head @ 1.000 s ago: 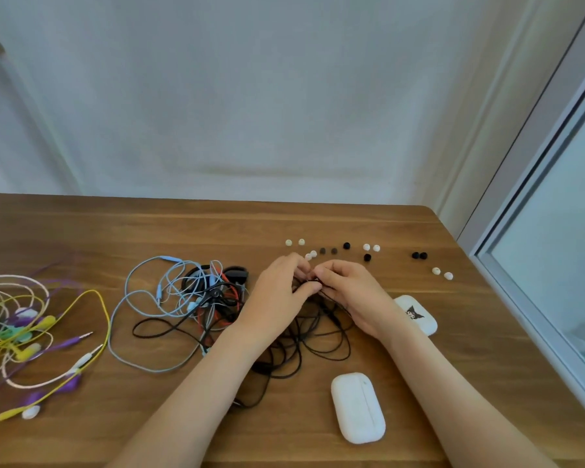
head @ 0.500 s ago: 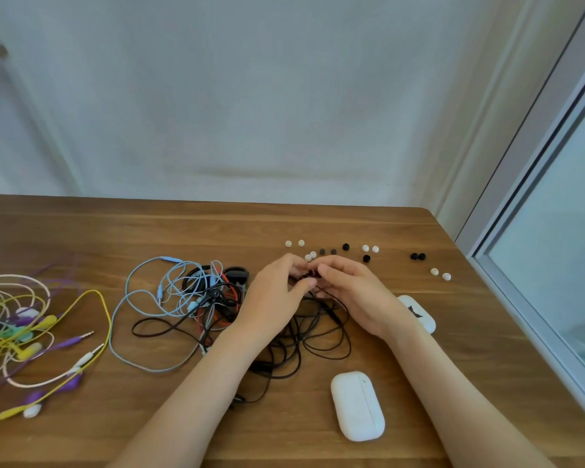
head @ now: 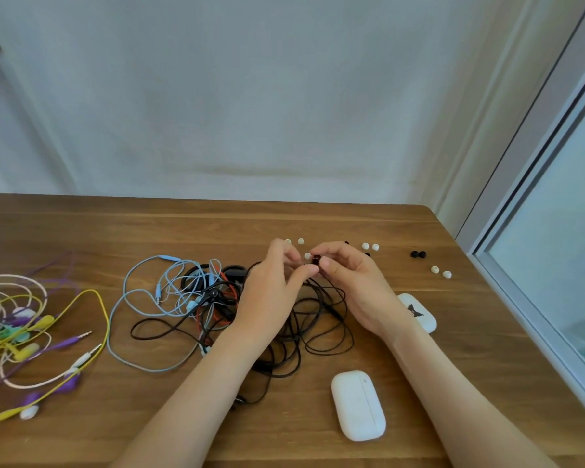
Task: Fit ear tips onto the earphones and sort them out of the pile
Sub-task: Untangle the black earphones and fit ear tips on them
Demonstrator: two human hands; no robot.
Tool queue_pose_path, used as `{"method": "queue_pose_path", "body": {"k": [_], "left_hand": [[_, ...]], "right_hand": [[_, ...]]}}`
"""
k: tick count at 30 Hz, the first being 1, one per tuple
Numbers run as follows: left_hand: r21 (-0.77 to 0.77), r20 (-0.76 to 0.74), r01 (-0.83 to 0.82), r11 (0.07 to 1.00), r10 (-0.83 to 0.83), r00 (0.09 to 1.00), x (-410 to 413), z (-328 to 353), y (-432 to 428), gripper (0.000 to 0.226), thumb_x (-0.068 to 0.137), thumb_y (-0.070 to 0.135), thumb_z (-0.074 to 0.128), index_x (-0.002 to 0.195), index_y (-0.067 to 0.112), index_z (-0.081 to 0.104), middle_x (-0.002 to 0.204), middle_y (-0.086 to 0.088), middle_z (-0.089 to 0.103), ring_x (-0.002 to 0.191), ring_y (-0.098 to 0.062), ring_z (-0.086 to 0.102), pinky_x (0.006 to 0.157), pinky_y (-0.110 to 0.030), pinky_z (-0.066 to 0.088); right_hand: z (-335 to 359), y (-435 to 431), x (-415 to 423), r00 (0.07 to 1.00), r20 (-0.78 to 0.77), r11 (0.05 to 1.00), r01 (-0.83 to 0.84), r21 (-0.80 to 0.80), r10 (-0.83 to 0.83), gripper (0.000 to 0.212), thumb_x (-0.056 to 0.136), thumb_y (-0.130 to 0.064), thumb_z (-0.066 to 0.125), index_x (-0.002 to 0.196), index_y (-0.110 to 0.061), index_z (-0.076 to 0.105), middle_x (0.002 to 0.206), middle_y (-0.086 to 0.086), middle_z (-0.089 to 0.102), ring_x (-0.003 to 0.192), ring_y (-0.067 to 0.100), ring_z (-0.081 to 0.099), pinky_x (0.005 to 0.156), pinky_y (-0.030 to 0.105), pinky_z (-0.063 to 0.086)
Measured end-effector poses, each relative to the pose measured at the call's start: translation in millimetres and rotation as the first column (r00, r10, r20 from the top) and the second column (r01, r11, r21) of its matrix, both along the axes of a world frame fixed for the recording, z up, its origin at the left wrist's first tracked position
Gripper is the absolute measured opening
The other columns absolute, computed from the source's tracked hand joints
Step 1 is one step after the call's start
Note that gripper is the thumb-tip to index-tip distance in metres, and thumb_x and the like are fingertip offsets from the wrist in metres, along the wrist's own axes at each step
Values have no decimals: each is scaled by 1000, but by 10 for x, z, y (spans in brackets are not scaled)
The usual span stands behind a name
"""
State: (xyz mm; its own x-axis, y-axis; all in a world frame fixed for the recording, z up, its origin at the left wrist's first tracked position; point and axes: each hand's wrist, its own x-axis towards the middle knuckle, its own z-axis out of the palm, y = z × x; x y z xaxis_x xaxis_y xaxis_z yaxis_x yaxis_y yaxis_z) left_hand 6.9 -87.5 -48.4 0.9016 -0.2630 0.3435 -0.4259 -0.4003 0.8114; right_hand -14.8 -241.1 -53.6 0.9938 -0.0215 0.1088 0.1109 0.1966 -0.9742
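wooden table (head: 81,228), pale wall (head: 250,96), window (head: 554,214) at right

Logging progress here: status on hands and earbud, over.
Left hand and right hand both pinch black earbud above black cable tangle. Tip fit too small to tell. Loose ear tips beyond, nothing in the way.

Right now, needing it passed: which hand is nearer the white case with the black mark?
Right. The right hand lies just left of the case; the left hand farther left.

I see bare table (head: 122,228) along the far edge; cables (head: 196,298), ear tips (head: 370,246) and two cases (head: 358,405) crowd the middle.
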Motion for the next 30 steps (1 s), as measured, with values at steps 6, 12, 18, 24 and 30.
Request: {"method": "queue_pose_path", "body": {"k": [6,12,18,24,30], "left_hand": [[-131,-173,25,991,-48,984,-5,43,-16,21,87,27,67,94,20,48,83,0,63,61,-2,60,60,-9,44],[-212,-295,119,970,-180,938,-18,51,-49,28,90,26,64,116,17,57,85,-1,65,65,-4,63,62,-8,46],[-206,-238,71,976,-120,964,14,33,-23,18,94,23,58,110,22,66,90,-4,70,71,-14,68,74,-24,54],[-124,-254,84,989,-114,961,23,9,-27,29,101,29,44,124,26,60,107,9,68,99,-2,62,90,-21,48],[-64,-259,108,992,-121,958,14,-10,-53,33,103,20,36,128,25,57,99,1,72,97,-8,66,97,-37,49]], "right_hand": [[17,8,-27,998,21,998,-57,5,57,26,94,2,49,113,-9,63,111,7,66,107,23,62,94,30,51],[75,51,-49,993,77,995,-83,-48,87,46,94,4,48,136,-15,46,123,8,64,104,22,63,91,32,52],[66,51,-59,1000,10,1000,8,-26,-8,34,91,3,55,124,-5,49,118,11,61,100,15,64,79,22,52],[48,73,-56,999,-6,976,31,-215,-33,13,90,-4,61,103,-6,63,94,7,67,84,14,65,77,24,53],[11,77,-37,989,17,925,144,-351,-148,8,91,-11,62,96,-15,67,88,6,69,87,23,64,84,33,54]]}}
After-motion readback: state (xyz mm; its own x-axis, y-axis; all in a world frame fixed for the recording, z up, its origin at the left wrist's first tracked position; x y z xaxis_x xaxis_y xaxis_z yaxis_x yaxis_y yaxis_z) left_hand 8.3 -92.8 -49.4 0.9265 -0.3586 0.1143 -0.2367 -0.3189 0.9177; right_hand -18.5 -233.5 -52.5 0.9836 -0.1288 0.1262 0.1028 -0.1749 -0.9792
